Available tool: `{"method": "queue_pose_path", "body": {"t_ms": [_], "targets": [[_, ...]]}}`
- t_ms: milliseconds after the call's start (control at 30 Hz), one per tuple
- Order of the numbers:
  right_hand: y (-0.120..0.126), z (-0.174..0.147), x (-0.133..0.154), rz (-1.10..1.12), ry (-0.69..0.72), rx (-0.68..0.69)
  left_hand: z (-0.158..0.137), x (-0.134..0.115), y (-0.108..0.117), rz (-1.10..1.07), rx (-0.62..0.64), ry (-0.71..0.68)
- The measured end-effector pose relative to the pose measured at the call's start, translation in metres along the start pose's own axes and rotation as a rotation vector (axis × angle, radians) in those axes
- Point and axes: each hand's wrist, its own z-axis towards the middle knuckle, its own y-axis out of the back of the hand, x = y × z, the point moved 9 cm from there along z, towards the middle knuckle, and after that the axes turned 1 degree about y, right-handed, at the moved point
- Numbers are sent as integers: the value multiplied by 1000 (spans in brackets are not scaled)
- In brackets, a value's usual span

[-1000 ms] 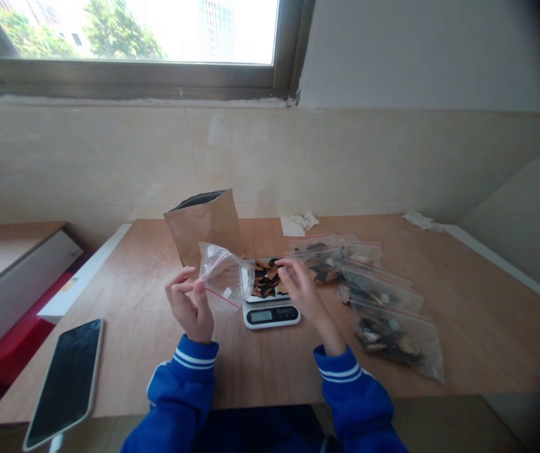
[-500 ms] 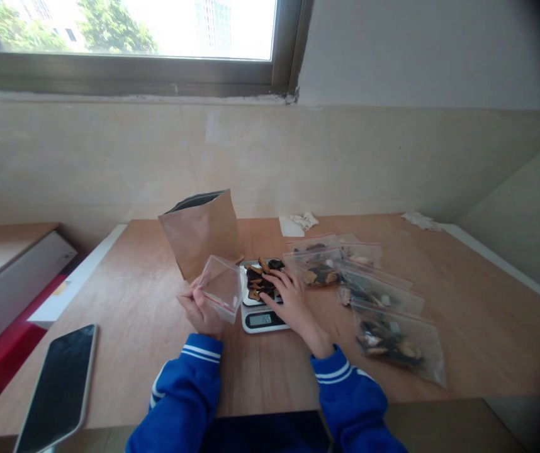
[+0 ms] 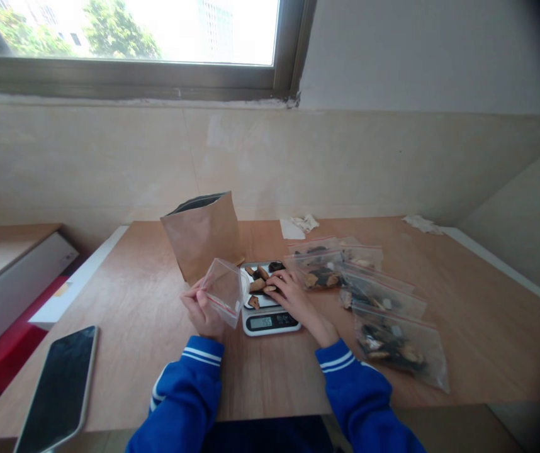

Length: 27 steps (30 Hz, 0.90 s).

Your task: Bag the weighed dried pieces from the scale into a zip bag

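Note:
My left hand (image 3: 202, 313) is closed on the edge of a small clear zip bag (image 3: 226, 286), which hangs flat with nothing visible inside. Just right of the bag sits a white digital kitchen scale (image 3: 293, 322), its display lit. Dried brown and black slices (image 3: 257, 285) lie scattered on its top. My right hand (image 3: 295, 299) reaches in from the right, fingers curled onto some of the slices; the fingertips partly hide what they grip. Behind the bag, a brown paper pouch (image 3: 206, 236) stands upright with its top open.
Several filled clear zip bags (image 3: 395, 349) lie overlapping to the right of the scale. A phone (image 3: 60, 384) is at the table's left front. Crumpled tissue (image 3: 305, 223) and white paper (image 3: 291, 230) lie near the wall, with another crumpled tissue (image 3: 423, 223) at back right.
My right hand has drawn its fingers together and shifted slightly right. The slices have been moved about, baring more of the scale's top. My left hand still holds the bag in place.

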Motion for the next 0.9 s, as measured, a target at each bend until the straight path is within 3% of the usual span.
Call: {"method": "queue_pose_path", "body": {"t_ms": [133,267,467,600,667,767,900], "targets": [[2,3,-2,45,42,-2,-1,-3,0,-36,-25,15],[18,7,0,148,1,-112,-2,-2,1,-8,-17,26],[49,27,25,578,-216,-381,-1,-4,4,119,-21,0],[31,50,67,825,-302,-246,-1,-17,0,182,15,-86],[19,58,84,755,-339,-156,-2,-24,-5,162,62,-134],[10,61,97,413,-384,-75,-3,-27,-7,140,83,-165],[1,61,102,137,-365,-4,-2,-15,1,218,10,-63]]}}
